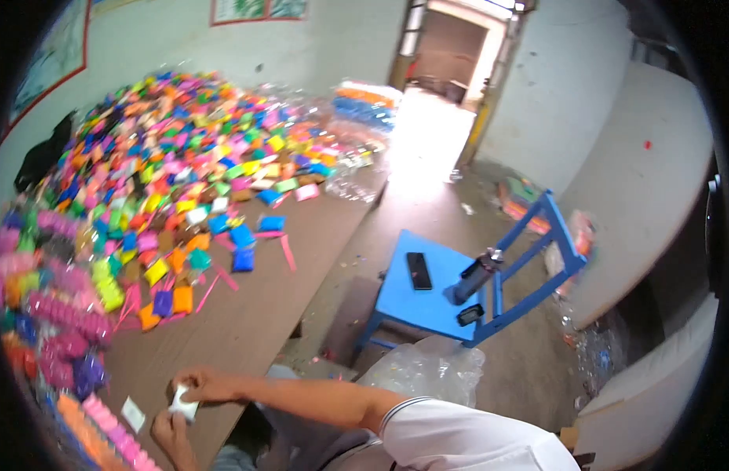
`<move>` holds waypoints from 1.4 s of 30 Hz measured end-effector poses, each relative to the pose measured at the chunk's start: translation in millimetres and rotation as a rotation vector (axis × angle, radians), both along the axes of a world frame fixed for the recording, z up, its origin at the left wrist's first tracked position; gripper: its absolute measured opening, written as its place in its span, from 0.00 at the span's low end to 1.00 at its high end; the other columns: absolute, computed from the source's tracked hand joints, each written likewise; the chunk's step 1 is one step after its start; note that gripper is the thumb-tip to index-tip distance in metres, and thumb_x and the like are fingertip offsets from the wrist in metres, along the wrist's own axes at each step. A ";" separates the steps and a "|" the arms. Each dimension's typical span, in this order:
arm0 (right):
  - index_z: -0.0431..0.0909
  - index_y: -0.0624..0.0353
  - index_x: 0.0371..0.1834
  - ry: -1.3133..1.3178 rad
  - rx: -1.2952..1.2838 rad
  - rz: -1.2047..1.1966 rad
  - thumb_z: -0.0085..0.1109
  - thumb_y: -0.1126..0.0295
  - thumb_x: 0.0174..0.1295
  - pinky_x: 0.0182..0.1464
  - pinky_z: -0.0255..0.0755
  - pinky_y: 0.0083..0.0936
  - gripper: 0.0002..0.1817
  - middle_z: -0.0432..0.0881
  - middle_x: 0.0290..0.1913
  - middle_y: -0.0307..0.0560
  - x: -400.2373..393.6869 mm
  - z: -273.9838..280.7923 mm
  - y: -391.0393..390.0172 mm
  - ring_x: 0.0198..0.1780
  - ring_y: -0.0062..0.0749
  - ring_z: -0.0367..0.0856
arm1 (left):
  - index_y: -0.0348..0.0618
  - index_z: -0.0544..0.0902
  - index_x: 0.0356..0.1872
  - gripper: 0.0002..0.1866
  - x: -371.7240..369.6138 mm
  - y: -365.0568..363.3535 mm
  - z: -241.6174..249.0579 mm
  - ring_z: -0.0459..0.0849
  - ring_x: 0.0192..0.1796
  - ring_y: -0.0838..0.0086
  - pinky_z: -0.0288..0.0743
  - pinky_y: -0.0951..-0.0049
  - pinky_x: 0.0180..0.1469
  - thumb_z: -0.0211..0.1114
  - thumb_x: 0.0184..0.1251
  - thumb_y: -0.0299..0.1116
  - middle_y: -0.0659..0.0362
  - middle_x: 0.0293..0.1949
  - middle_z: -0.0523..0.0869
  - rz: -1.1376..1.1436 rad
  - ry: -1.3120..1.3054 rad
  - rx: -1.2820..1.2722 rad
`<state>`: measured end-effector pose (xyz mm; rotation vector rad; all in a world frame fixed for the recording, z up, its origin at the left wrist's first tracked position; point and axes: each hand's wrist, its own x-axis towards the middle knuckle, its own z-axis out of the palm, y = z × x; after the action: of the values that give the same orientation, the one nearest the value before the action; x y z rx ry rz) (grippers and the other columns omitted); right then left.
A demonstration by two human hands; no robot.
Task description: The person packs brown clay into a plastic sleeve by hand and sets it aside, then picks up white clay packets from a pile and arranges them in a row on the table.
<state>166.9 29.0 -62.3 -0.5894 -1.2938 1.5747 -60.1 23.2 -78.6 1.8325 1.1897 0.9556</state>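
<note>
Near the table's front edge, a small white packet (184, 402) is pinched between my two hands. My right hand (204, 387) reaches in from the right with its fingers closed on the packet's upper part. At the packet's lower left, my left hand (172, 436) has its fingers closed against it. A flat white piece (133, 414) lies on the brown table (247, 334) just left of my hands. Beyond them, a large heap of small colourful packets (184, 149) covers the far part of the table.
Bundled pink packets (66, 322) line the left side. A blue chair (431, 275) at the right holds a phone (419, 271), a dark bottle (476, 279) and a small black object (470, 315). Clear plastic (427, 369) lies beside it. An open doorway (443, 94) stands behind.
</note>
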 end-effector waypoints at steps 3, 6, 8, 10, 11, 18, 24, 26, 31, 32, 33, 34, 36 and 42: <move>0.80 0.55 0.49 -0.111 -0.004 -0.011 0.63 0.68 0.68 0.46 0.71 0.19 0.10 0.79 0.43 0.31 -1.2 -8.7 -2.7 0.45 0.16 0.73 | 0.31 0.79 0.33 0.17 23.8 -18.4 31.1 0.73 0.31 0.74 0.70 0.68 0.35 0.63 0.64 0.40 0.60 0.28 0.77 0.125 -0.167 0.072; 0.80 0.56 0.53 -0.120 -0.235 -0.007 0.62 0.69 0.69 0.49 0.73 0.19 0.12 0.81 0.44 0.33 1.5 18.6 -15.2 0.47 0.18 0.76 | 0.33 0.82 0.34 0.13 18.9 -17.5 34.9 0.75 0.31 0.80 0.71 0.74 0.34 0.65 0.64 0.36 0.63 0.28 0.80 0.138 -0.113 -0.031; 0.79 0.59 0.57 -0.086 -0.178 -0.071 0.64 0.72 0.67 0.50 0.73 0.19 0.16 0.82 0.45 0.33 -2.1 3.9 -9.4 0.46 0.17 0.77 | 0.34 0.82 0.34 0.14 25.1 -20.4 38.8 0.76 0.31 0.79 0.71 0.74 0.34 0.66 0.66 0.38 0.63 0.26 0.80 0.162 -0.114 -0.007; 0.78 0.60 0.58 -0.068 -0.189 -0.062 0.65 0.74 0.65 0.51 0.73 0.19 0.18 0.82 0.46 0.33 1.3 3.1 -7.4 0.46 0.17 0.78 | 0.34 0.82 0.34 0.17 25.0 -18.8 30.5 0.76 0.32 0.79 0.71 0.74 0.35 0.66 0.68 0.43 0.62 0.26 0.80 0.157 -0.181 -0.021; 0.78 0.60 0.59 -0.073 -0.172 -0.037 0.66 0.75 0.64 0.51 0.73 0.19 0.19 0.82 0.45 0.33 3.4 4.9 -6.8 0.46 0.16 0.77 | 0.34 0.82 0.33 0.21 24.6 -17.5 26.6 0.76 0.32 0.79 0.71 0.74 0.36 0.66 0.69 0.47 0.62 0.26 0.80 0.149 -0.187 0.011; 0.79 0.60 0.51 -0.109 -0.159 0.004 0.67 0.75 0.64 0.45 0.74 0.17 0.13 0.83 0.42 0.34 9.2 6.4 -4.7 0.43 0.15 0.79 | 0.35 0.81 0.33 0.21 31.6 -17.2 22.4 0.76 0.33 0.77 0.71 0.72 0.37 0.62 0.73 0.47 0.60 0.27 0.81 0.129 -0.194 -0.015; 0.79 0.62 0.56 0.028 -0.236 -0.104 0.68 0.74 0.63 0.45 0.74 0.17 0.17 0.83 0.45 0.35 7.7 9.7 -9.4 0.44 0.17 0.79 | 0.35 0.80 0.33 0.19 33.1 -16.8 24.7 0.77 0.32 0.65 0.71 0.63 0.38 0.60 0.74 0.44 0.52 0.27 0.81 0.118 -0.013 0.012; 0.78 0.63 0.58 0.067 -0.276 -0.074 0.67 0.74 0.64 0.47 0.75 0.19 0.19 0.84 0.48 0.37 14.1 10.3 -5.4 0.46 0.18 0.81 | 0.36 0.78 0.32 0.17 35.3 -17.1 22.1 0.77 0.32 0.55 0.71 0.58 0.38 0.60 0.72 0.42 0.47 0.27 0.79 0.113 0.075 0.063; 0.83 0.62 0.51 -0.116 -0.241 -0.030 0.66 0.71 0.66 0.45 0.74 0.19 0.13 0.85 0.42 0.35 9.9 26.1 -8.9 0.42 0.16 0.79 | 0.36 0.77 0.30 0.17 36.7 -17.4 26.4 0.77 0.32 0.56 0.70 0.57 0.37 0.58 0.72 0.41 0.46 0.26 0.78 0.126 0.085 0.115; 0.83 0.62 0.49 -0.218 -0.179 -0.018 0.66 0.69 0.67 0.43 0.73 0.19 0.12 0.84 0.39 0.35 8.2 27.1 -9.6 0.41 0.15 0.77 | 0.36 0.77 0.30 0.17 35.2 -16.9 26.8 0.77 0.32 0.56 0.70 0.57 0.37 0.58 0.72 0.41 0.46 0.26 0.78 0.127 0.086 0.116; 0.84 0.62 0.47 -0.320 -0.116 -0.005 0.66 0.68 0.67 0.42 0.72 0.19 0.11 0.84 0.37 0.34 6.4 27.3 -10.3 0.39 0.15 0.76 | 0.35 0.76 0.30 0.18 32.8 -16.2 26.9 0.75 0.31 0.63 0.69 0.61 0.36 0.57 0.74 0.42 0.50 0.25 0.78 0.109 0.085 0.085; 0.84 0.62 0.47 -0.319 -0.116 -0.003 0.66 0.68 0.67 0.42 0.72 0.19 0.11 0.84 0.37 0.34 3.9 24.7 -11.3 0.39 0.15 0.76 | 0.34 0.76 0.31 0.19 31.1 -16.2 27.0 0.74 0.30 0.69 0.69 0.65 0.35 0.56 0.75 0.42 0.53 0.25 0.78 0.092 0.084 0.054; 0.84 0.62 0.46 -0.218 -0.125 -0.115 0.66 0.64 0.68 0.39 0.70 0.18 0.13 0.82 0.35 0.33 -1.7 17.9 -14.7 0.37 0.13 0.73 | 0.34 0.77 0.31 0.20 31.5 -16.9 27.7 0.74 0.30 0.70 0.69 0.66 0.35 0.55 0.76 0.43 0.53 0.25 0.78 0.092 0.065 0.062; 0.77 0.60 0.63 -0.182 -0.284 -0.038 0.61 0.65 0.70 0.38 0.71 0.15 0.21 0.80 0.34 0.35 3.0 27.1 -13.6 0.34 0.16 0.75 | 0.34 0.76 0.29 0.23 32.1 -16.2 29.4 0.77 0.28 0.65 0.70 0.64 0.34 0.52 0.78 0.45 0.52 0.23 0.79 0.099 -0.039 0.057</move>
<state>169.9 15.4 -35.2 -0.9483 -1.1896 1.7179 -28.0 6.9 -49.2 1.8045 1.2512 1.0860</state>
